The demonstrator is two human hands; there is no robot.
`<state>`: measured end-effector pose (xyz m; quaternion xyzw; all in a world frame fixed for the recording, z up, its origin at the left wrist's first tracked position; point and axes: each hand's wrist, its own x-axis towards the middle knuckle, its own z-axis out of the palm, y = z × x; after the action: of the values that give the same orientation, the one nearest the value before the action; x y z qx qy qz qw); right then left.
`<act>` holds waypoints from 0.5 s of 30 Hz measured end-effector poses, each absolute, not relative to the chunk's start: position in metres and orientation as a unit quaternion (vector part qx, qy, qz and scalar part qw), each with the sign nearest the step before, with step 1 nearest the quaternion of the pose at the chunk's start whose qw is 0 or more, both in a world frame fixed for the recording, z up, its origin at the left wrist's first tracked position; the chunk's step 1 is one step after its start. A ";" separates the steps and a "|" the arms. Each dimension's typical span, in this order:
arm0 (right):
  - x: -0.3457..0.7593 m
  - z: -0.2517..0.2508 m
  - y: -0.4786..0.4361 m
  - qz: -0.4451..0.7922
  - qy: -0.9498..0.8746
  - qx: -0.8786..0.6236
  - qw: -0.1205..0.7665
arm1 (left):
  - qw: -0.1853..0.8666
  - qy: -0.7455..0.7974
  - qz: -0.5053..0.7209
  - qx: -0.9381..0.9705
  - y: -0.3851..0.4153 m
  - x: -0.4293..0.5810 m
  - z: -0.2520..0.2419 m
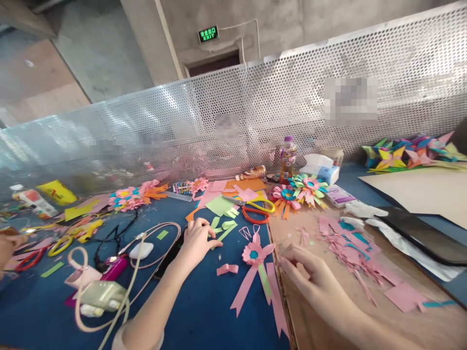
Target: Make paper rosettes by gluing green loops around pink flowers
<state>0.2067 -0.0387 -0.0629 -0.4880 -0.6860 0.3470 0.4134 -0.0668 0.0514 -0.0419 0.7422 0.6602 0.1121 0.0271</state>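
Observation:
My left hand [197,239] rests on the blue table cover [197,311], fingers curled with the fingertips on light green paper strips [223,227]. My right hand [310,277] lies on the brown board [328,321], fingers loosely stretched toward the left, holding nothing I can see. Between the hands lies a pink paper rosette with long ribbon tails [255,265]. A small pink paper loop [226,269] sits just below my left hand.
Orange and yellow scissors [255,210], paper flowers [299,190], a bottle [288,159], a tissue pack [321,170] and pink scraps [350,248] lie beyond. Cables, a white charger [143,250] and more scissors [58,245] sit left. Another person's hand [7,245] shows far left. A perforated metal screen [255,107] backs the table.

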 end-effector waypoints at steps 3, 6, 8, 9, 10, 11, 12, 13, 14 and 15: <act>0.207 -0.065 -0.040 0.341 -0.691 -0.486 0.412 | 0.048 0.679 0.100 0.726 0.051 -0.065 -0.043; 0.208 -0.066 -0.041 0.334 -0.696 -0.483 0.413 | 0.065 0.683 0.095 0.722 0.048 -0.062 -0.040; 0.208 -0.065 -0.042 0.328 -0.700 -0.481 0.414 | 0.075 0.682 0.095 0.721 0.045 -0.060 -0.036; 0.208 -0.064 -0.042 0.327 -0.700 -0.480 0.415 | 0.081 0.681 0.096 0.721 0.044 -0.060 -0.034; 0.208 -0.063 -0.042 0.327 -0.700 -0.480 0.415 | 0.088 0.677 0.097 0.724 0.044 -0.060 -0.032; 0.208 -0.062 -0.042 0.328 -0.700 -0.479 0.415 | 0.094 0.672 0.100 0.728 0.044 -0.062 -0.031; 0.208 -0.062 -0.042 0.328 -0.700 -0.479 0.415 | 0.098 0.667 0.104 0.731 0.044 -0.065 -0.030; 0.208 -0.061 -0.042 0.326 -0.701 -0.480 0.415 | 0.096 0.664 0.109 0.733 0.045 -0.067 -0.030; 0.208 -0.061 -0.042 0.323 -0.702 -0.480 0.415 | 0.089 0.664 0.115 0.733 0.046 -0.070 -0.031; 0.208 -0.062 -0.042 0.318 -0.703 -0.481 0.415 | 0.074 0.668 0.120 0.731 0.047 -0.073 -0.032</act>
<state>0.2082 -0.0420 -0.0617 -0.4812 -0.7034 0.3185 0.4151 -0.0727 0.0473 -0.0319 0.7305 0.6681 0.1204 0.0741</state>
